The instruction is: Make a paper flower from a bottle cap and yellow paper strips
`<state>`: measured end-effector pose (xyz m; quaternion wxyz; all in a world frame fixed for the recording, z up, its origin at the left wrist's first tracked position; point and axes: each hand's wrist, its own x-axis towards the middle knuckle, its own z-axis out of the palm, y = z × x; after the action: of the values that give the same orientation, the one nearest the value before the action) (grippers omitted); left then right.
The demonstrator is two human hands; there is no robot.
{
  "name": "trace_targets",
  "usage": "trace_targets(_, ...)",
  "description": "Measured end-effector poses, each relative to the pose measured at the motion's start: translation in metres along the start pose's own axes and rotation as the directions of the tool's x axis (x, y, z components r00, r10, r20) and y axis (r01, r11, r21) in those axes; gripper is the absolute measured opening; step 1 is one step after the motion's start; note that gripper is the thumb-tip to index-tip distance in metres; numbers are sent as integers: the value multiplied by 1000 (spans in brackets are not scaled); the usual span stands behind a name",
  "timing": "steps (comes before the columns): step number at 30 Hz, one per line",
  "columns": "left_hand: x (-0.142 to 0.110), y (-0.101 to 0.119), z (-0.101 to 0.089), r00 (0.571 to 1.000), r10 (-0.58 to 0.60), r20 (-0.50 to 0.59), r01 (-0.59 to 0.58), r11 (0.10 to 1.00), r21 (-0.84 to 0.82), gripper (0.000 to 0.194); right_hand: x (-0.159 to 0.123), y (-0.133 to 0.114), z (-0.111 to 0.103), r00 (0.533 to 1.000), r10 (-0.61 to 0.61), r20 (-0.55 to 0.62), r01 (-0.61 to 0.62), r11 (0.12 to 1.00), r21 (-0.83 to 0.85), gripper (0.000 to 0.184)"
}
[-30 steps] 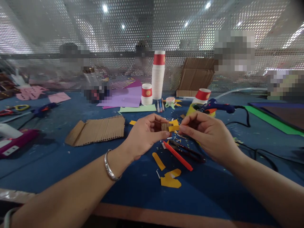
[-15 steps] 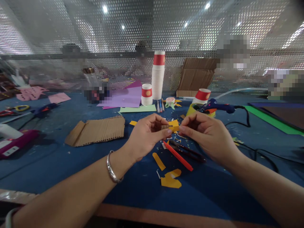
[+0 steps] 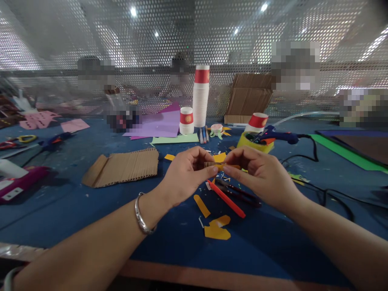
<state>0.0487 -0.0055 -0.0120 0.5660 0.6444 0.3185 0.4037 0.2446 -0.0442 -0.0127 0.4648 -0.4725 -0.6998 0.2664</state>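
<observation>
My left hand (image 3: 190, 171) pinches a small strip of brown cardboard (image 3: 209, 164) between thumb and fingers. From the other side my right hand (image 3: 262, 171) grips a narrow yellow paper strip (image 3: 220, 166) that runs along the cardboard, partly hidden by the fingertips. Just behind the fingertips shows another yellow paper piece (image 3: 220, 157). A red marker (image 3: 227, 199) and dark-handled scissors (image 3: 244, 195) lie below the hands. Nearer to me on the table are a rounded yellow paper strip (image 3: 201, 205) and a yellow cut-out (image 3: 217, 232).
Corrugated cardboard (image 3: 127, 167) lies left. Behind stand a tall stack of paper cups (image 3: 200, 101) and a shorter stack (image 3: 186, 121). At right, a blue glue gun (image 3: 280, 135) rests on a yellow tape roll (image 3: 257, 146), its black cord (image 3: 317, 149) trailing across the blue table (image 3: 169, 250).
My right fingers have moved left along the yellow strip, closer to my left fingertips. The strip now lies flatter along the cardboard. My left hand has stayed almost in place.
</observation>
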Motion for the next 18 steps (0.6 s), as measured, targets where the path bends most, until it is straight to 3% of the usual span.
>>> trace_targets(10,-2,2,0,999,-18,29,18,1000,-7,34,-3,-1,-1,999,14,33,-13,1000,-23,13)
trace_targets(18,-3,1,-1,998,4,62,-9,997,80,30,-3,-2,-1,998,32,52,-32,999,-10,15)
